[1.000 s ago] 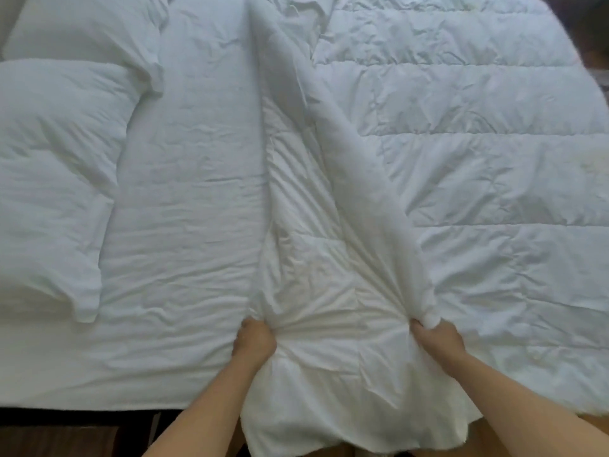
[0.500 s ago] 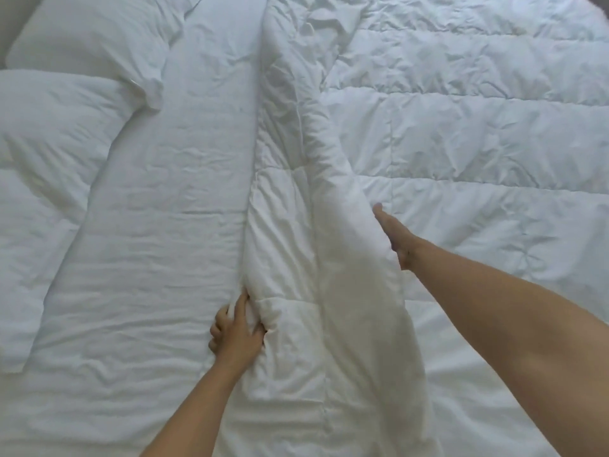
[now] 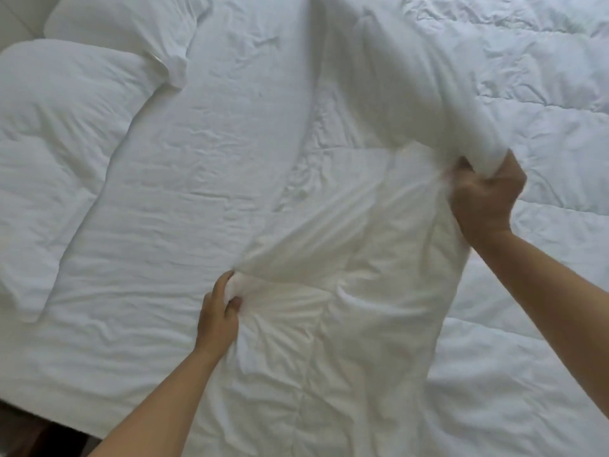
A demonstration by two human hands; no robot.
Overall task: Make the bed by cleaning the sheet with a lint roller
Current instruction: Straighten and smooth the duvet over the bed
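A white quilted duvet (image 3: 543, 133) covers the right part of the bed, with its left edge folded over. My left hand (image 3: 219, 311) pinches the duvet's edge low at the middle of the bed. My right hand (image 3: 486, 196) grips a bunched fold of the duvet higher up and to the right, and the fabric is stretched taut between the two hands. The wrinkled white sheet (image 3: 184, 179) lies bare in a strip left of the duvet. No lint roller is in view.
Two white pillows (image 3: 56, 133) lie along the left side of the bed, one behind the other (image 3: 125, 24). At the bottom left, the mattress edge (image 3: 39, 407) meets a dark floor.
My right hand went from reaching flat under the fold to gripping a bunch of duvet farther right. My left hand kept its hold on the edge. The view moved closer over the bed.
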